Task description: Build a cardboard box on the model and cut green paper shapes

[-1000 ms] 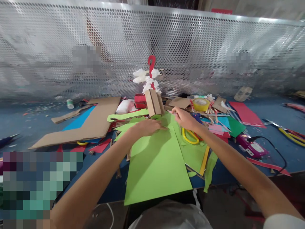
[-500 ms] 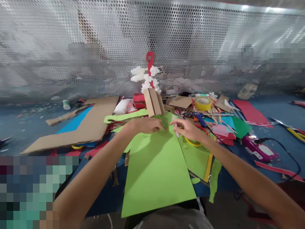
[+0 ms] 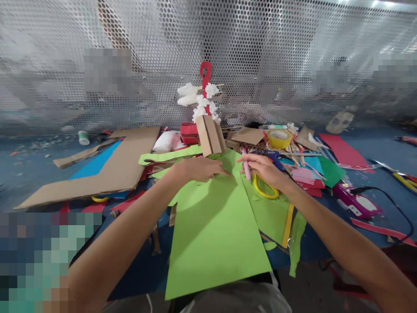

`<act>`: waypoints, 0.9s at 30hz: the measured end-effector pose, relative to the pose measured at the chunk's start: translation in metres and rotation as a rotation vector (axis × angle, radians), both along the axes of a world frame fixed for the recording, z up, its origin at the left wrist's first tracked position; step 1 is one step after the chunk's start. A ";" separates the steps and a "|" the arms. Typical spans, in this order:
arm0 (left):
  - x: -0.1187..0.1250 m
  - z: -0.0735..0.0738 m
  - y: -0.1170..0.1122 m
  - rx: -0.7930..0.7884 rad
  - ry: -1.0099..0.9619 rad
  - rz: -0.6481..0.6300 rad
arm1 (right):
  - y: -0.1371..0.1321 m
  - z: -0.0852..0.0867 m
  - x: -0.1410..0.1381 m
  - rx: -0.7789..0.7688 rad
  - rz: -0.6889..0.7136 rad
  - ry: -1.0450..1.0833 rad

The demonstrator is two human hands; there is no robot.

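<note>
A large light-green paper sheet (image 3: 218, 243) lies in front of me and hangs over the near table edge. My left hand (image 3: 202, 168) rests on its upper part, index finger stretched out against the paper and the other fingers partly bent. Just right of it, my right hand (image 3: 263, 168) holds a slim pink marker (image 3: 246, 168) between thumb and fingers, tilted over the sheet's right edge. Beyond both hands stands a folded cardboard piece (image 3: 210, 138) with a red hooked strip (image 3: 206, 71) and white puffy bits (image 3: 202, 106) above it.
Cut cardboard (image 3: 120, 167) lies left. Yellow-handled scissors (image 3: 265, 189) are beside my right hand, partly covered. A yellow tape roll (image 3: 279, 138), a blue glue gun (image 3: 275, 160) and a purple corded device (image 3: 356, 202) are on the right. A perforated metal screen (image 3: 247, 56) stands behind.
The pink marker now shows more clearly in my right hand, which has shifted slightly right. My left hand's index finger reaches a little further right on the paper. The camera view has shifted slightly.
</note>
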State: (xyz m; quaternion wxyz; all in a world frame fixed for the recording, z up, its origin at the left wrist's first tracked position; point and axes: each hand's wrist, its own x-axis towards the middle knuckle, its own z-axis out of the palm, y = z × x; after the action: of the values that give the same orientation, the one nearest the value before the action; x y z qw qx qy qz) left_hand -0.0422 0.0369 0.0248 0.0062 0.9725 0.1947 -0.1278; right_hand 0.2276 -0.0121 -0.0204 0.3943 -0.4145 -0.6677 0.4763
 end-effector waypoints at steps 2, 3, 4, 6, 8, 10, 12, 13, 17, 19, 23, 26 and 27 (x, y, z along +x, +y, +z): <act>0.001 0.001 -0.003 0.030 0.016 0.006 | 0.000 0.002 0.005 -0.004 -0.023 0.081; 0.001 0.002 -0.004 0.043 0.026 0.007 | 0.000 0.004 0.007 0.013 -0.030 0.094; 0.002 0.002 -0.006 0.056 0.036 0.009 | -0.001 0.006 0.008 0.032 -0.033 0.097; 0.003 0.003 -0.010 0.081 0.049 0.016 | -0.004 0.010 0.010 0.058 -0.036 0.079; 0.003 0.003 -0.013 0.114 0.053 0.021 | -0.007 0.013 0.011 0.073 -0.037 0.031; 0.004 0.002 -0.014 0.151 0.055 0.019 | -0.009 0.015 0.010 0.095 -0.052 -0.029; 0.004 0.000 -0.014 0.169 0.049 0.015 | -0.010 0.015 0.010 0.122 -0.079 -0.103; 0.004 0.000 -0.014 0.167 0.042 0.016 | -0.010 0.015 0.010 0.144 -0.086 -0.150; 0.005 0.001 -0.013 0.130 0.026 0.035 | -0.010 0.010 0.008 0.248 -0.084 -0.339; 0.006 0.003 -0.014 0.127 0.050 0.041 | -0.011 0.008 0.005 0.272 -0.093 -0.393; 0.009 0.008 -0.015 0.130 0.101 0.031 | -0.013 0.005 -0.002 0.290 -0.075 -0.465; 0.010 0.008 -0.014 0.134 0.110 0.035 | -0.013 0.004 -0.006 0.270 -0.076 -0.449; 0.009 0.007 -0.013 0.129 0.108 0.034 | -0.013 0.003 -0.006 0.262 -0.075 -0.439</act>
State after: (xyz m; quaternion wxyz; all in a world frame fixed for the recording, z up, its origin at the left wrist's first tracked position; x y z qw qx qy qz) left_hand -0.0329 0.0242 0.0314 -0.0651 0.9591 0.2189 -0.1673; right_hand 0.2212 -0.0254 -0.0173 0.3077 -0.4778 -0.7775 0.2693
